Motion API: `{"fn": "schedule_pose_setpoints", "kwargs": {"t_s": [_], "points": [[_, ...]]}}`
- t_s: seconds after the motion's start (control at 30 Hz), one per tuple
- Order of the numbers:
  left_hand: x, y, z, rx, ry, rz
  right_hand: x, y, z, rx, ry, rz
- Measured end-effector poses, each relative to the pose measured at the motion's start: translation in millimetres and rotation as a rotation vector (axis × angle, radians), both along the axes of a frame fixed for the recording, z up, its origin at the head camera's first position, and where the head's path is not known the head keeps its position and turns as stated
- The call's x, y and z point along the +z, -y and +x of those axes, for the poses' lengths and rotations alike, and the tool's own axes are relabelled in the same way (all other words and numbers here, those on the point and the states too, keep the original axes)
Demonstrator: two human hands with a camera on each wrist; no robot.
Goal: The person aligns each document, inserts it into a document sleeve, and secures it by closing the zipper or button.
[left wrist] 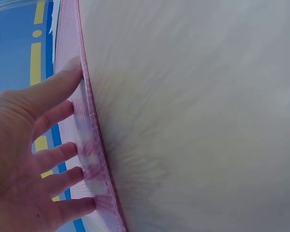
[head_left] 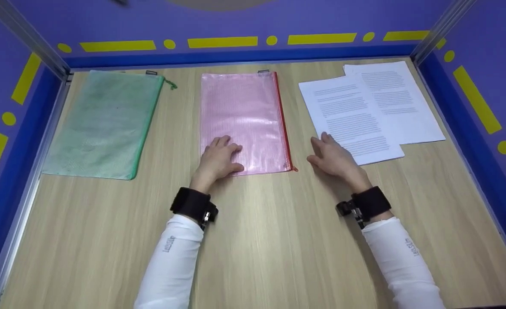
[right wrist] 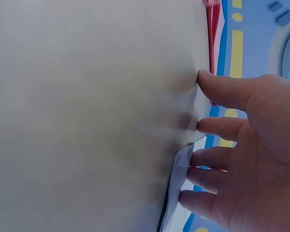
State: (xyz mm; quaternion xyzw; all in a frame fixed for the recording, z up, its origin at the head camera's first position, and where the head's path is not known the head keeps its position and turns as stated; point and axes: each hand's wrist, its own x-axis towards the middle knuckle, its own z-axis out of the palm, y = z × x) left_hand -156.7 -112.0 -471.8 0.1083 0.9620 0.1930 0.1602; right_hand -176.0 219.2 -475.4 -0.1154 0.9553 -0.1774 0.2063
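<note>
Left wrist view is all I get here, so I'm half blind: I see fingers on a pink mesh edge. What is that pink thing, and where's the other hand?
Observer: It is a pink zip pouch lying flat on the wooden table; the left hand rests on its near left corner.
Operator: And the right hand?
Observer: The right hand lies with straight fingers on the table, its fingertips touching the near corner of the printed sheets.
Operator: Anything else out there?
Observer: A green zip pouch lies at the far left, apart from both hands.
</note>
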Motion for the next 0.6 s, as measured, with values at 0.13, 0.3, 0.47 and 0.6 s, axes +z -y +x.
{"fn": "schedule_pose_setpoints", "kwargs": {"t_s": [0.13,0.3,0.47,0.6], "points": [[0.0,0,0.1,0.001,0.000,0.002,3.3,8,4.7,0.028,0.006,-0.017],[0.8,0,0.3,0.006,-0.001,0.000,9.2,7,4.8,0.018,-0.003,-0.113],[0.5,1,1.3,0.015,-0.008,0.002,10.4,-7,-5.2,-0.115,-0.120,-0.206],[-0.4,0,1.3,0.024,-0.007,0.007,8.8,-27,-14.5,-0.166,-0.155,-0.119]]}}
